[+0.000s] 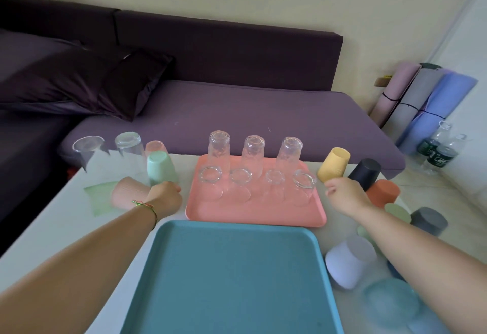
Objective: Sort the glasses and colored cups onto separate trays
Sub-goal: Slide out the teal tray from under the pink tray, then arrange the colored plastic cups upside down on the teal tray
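Green cup (160,167), yellow cup (334,163) (both held)

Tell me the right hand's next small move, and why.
Probably carry the yellow cup over to the teal tray and set it down. The right hand grips that cup, tilted, beside the pink tray, which holds only glasses; the teal tray is bare. The left hand grips a green cup.
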